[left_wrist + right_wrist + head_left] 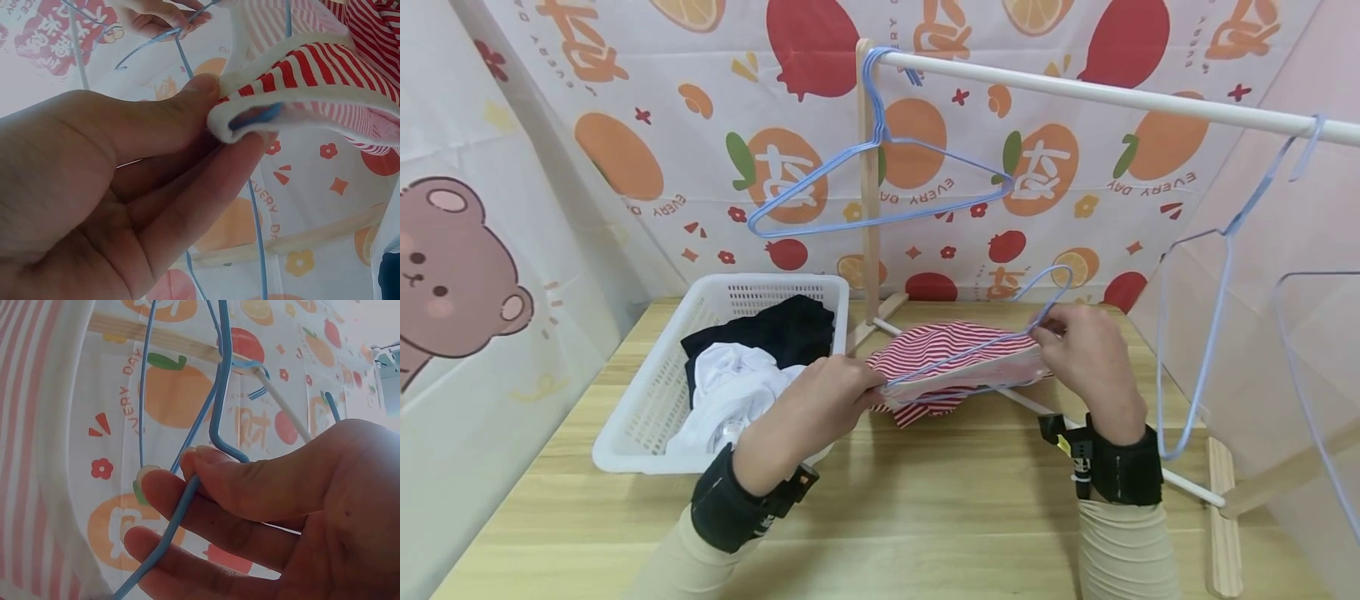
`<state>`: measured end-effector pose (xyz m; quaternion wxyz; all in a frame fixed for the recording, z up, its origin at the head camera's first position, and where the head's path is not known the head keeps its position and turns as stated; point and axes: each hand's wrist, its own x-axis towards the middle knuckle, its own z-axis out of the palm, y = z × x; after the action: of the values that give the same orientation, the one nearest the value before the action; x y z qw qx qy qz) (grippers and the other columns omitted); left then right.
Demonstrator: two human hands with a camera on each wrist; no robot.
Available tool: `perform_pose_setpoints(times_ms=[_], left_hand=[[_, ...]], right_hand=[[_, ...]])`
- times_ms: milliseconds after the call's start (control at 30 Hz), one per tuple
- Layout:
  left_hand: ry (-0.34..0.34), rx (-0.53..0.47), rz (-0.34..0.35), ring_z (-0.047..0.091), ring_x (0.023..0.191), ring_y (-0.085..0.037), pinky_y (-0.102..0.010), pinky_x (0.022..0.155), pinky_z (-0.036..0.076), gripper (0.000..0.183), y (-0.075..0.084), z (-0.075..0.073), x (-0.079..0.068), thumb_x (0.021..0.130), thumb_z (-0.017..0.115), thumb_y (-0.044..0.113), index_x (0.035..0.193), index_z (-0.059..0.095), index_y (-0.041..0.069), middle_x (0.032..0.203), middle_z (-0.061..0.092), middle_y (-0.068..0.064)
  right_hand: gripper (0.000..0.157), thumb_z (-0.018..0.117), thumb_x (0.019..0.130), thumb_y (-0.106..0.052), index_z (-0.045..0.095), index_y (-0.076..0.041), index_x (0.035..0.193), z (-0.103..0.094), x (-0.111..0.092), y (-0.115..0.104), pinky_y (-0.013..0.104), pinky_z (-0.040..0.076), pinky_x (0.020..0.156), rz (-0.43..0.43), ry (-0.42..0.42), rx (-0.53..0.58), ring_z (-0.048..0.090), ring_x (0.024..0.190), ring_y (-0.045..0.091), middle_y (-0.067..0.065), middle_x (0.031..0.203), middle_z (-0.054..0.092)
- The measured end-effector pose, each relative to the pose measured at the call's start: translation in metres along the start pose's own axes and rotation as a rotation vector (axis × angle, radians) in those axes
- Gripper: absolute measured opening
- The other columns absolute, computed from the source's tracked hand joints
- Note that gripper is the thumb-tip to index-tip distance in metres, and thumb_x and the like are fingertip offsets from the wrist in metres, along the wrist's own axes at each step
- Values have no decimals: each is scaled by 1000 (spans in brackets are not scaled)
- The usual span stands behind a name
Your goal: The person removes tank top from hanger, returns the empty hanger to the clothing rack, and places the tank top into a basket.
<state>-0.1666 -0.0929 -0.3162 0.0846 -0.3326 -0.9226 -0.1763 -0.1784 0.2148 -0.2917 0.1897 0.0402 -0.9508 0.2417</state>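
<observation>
A red-and-white striped garment (951, 340) with white trim is spread between both hands, low over the table. My left hand (812, 404) pinches its trimmed edge at one corner between thumb and fingers; in the left wrist view a bit of blue hanger shows inside the fold of the trim (222, 122). My right hand (1090, 354) holds the blue hanger (223, 381) by its wire at the neck, just below the hook, thumb against fingers. The hanger's arm runs across the garment toward the left hand, partly hidden by the cloth.
A white plastic basket (651, 396) with white clothing (733, 387) and black clothing (778, 333) stands on the left of the wooden table (925, 533). Behind, a rack's white rail (1075, 96) carries blue hangers (880, 223) at its left end and another hanger (1202, 392) on the right.
</observation>
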Motion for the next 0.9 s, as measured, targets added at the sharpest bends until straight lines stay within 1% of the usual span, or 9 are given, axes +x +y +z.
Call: perform_pose_setpoints(times_ms=[167,433,633,700,800,900], left_hand=[[-14,-50,-29,59,67,-10,-21,67,57,12,0,0,1,88,80,9,100,80,9,84,77,-2],[22,-80,-29,58,65,-9,-19,60,52,12,-2,-2,0,88,79,4,100,80,7,84,77,-4],[25,-106,-70,59,66,-11,-20,60,52,12,-5,-6,-1,89,78,2,100,81,6,86,78,-5],[31,-103,-69,58,65,-10,-20,59,50,11,-6,-7,-1,88,78,1,98,81,6,84,78,-5],[35,-101,-52,57,64,-9,-20,58,49,9,-7,-7,-1,89,77,0,96,80,6,81,77,-4],[30,-109,-50,57,64,-9,-20,58,50,8,-8,-7,0,90,76,0,96,80,5,81,77,-4]], right_hand=[[13,66,95,-9,77,-1,93,0,0,1,29,40,62,18,-9,-9,64,85,32,19,89,77],[13,67,94,-9,77,-2,91,-2,2,5,29,40,61,7,-2,16,64,80,30,17,86,76],[13,66,92,-6,77,1,89,-1,3,10,29,40,60,-26,51,15,63,75,30,18,81,75],[14,66,92,-5,77,2,88,-2,3,12,30,40,60,-34,65,13,63,74,31,18,80,75],[15,65,93,-5,77,3,89,-3,4,13,30,40,61,-34,60,18,63,75,31,19,81,75],[15,65,93,-7,77,3,91,-5,4,14,31,41,61,-28,49,23,63,76,32,20,83,75]])
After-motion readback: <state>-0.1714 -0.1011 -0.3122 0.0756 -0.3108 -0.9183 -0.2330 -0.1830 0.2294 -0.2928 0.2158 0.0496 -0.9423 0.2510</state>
